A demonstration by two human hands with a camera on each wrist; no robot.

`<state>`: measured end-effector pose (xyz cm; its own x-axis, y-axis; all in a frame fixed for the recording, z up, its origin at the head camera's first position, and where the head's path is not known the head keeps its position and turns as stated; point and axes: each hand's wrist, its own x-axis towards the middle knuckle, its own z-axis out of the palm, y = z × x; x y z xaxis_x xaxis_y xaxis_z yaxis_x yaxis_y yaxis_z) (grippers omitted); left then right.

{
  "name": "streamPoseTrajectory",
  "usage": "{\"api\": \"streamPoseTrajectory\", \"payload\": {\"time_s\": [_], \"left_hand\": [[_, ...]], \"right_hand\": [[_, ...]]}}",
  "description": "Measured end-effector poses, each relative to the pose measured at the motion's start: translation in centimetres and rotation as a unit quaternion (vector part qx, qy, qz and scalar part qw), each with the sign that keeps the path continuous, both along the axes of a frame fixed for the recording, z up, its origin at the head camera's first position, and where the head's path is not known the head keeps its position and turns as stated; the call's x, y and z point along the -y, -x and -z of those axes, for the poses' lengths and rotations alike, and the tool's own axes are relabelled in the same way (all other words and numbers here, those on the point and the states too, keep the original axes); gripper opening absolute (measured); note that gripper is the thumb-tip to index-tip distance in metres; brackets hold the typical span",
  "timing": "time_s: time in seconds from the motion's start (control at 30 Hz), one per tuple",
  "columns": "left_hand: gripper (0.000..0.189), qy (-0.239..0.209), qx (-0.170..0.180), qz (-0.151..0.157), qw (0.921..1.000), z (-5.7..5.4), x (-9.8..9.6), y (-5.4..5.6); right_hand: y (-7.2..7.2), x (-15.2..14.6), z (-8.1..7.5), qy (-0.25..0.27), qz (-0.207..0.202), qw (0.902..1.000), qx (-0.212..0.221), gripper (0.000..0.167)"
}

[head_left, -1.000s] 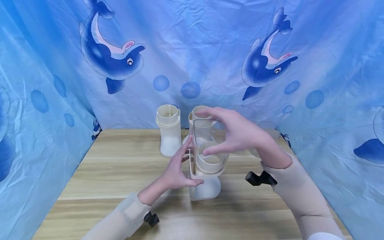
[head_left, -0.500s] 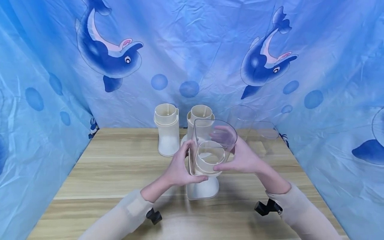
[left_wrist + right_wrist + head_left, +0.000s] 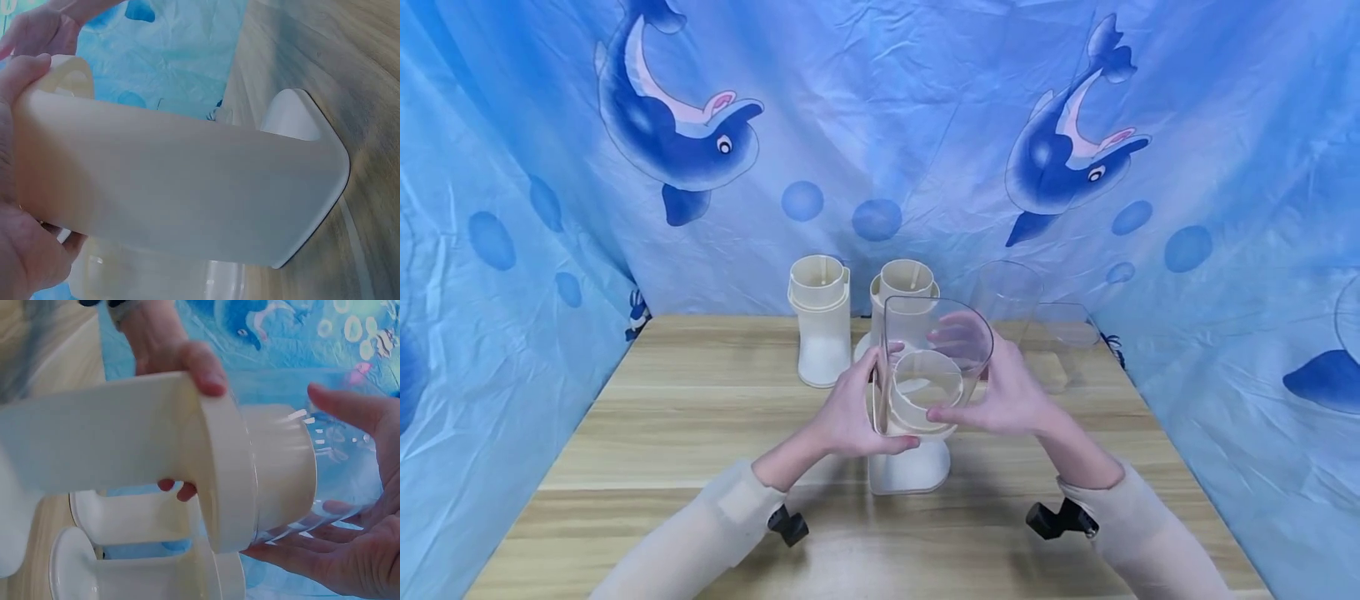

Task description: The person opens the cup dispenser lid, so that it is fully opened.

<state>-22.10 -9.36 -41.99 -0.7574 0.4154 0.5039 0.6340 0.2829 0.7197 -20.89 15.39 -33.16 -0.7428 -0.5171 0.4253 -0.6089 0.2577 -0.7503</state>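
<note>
A white plastic stand with a flared foot rises from the table. A clear plastic container, flat on one side and rounded on the other, sits mouth up on the stand's collar. The stand's cream ring shows inside the container's lower end. My left hand grips the collar from the left, thumb in front, fingertips behind. From the right, my right hand holds the container's rounded wall, thumb in front and fingers behind. In the left wrist view the stand's body hides much of the container.
Two more white stands are upright behind, the second partly hidden by the container. Two clear containers stand at the back right. A blue curtain hangs behind the wooden table.
My right hand has come down from above the container's rim to its right side and now holds the wall. My left hand stays at the collar; the stand and container hardly move.
</note>
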Motion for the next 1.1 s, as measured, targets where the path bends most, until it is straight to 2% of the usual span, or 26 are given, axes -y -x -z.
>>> {"api": "streamPoseTrajectory", "payload": {"time_s": [0.1, 0.23, 0.33, 0.4, 0.47, 0.53, 0.67, 0.83, 1.0, 1.1], "left_hand": [[0.116, -0.002, -0.003, 0.009, 1.0000, 0.3, 0.2, 0.0], [0.119, -0.013, -0.010, 0.029, 0.9994, 0.5, 0.2, 0.2], [0.118, -0.012, -0.020, 0.059, 0.9980, 0.3, 0.1, 0.3], [0.107, -0.013, -0.016, 0.075, 0.9970, 0.2, 0.0, 0.2], [0.100, -0.006, -0.017, 0.075, 0.9970, 0.0, 0.0, 0.2], [0.099, -0.004, -0.010, 0.064, 0.9979, -0.2, 0.1, 0.1], [0.118, -0.007, 0.000, 0.046, 0.9989, -0.4, 0.1, 0.0], [0.117, -0.020, -0.022, 0.048, 0.9984, -0.2, -0.1, 0.0], [0.128, -0.022, -0.039, 0.046, 0.9979, -0.1, -0.1, 0.0], [0.124, -0.023, -0.047, 0.038, 0.9979, -0.4, -0.1, -0.3]], "right_hand": [[0.4, 0.0, -0.1, -0.020, 0.007, 0.9995, -0.023, 0.095], [0.9, -0.1, -0.2, -0.030, 0.004, 0.9994, -0.016, 0.095], [1.3, -0.5, -0.6, 0.003, -0.014, 0.9995, 0.028, 0.088], [1.3, -0.9, -1.2, 0.018, -0.022, 0.9983, 0.051, 0.087], [1.2, -1.1, -1.8, 0.014, -0.018, 0.9983, 0.053, 0.087], [0.9, -1.1, -2.4, -0.009, -0.003, 0.9994, 0.032, 0.091], [0.6, -1.0, -3.0, -0.032, 0.017, 0.9993, 0.005, 0.094], [0.5, -1.2, -3.5, -0.010, 0.026, 0.9995, 0.014, 0.094], [0.6, -2.6, -4.3, 0.021, 0.039, 0.9990, 0.006, 0.092], [0.8, -4.0, -4.7, 0.075, 0.045, 0.9961, -0.005, 0.094]]}}
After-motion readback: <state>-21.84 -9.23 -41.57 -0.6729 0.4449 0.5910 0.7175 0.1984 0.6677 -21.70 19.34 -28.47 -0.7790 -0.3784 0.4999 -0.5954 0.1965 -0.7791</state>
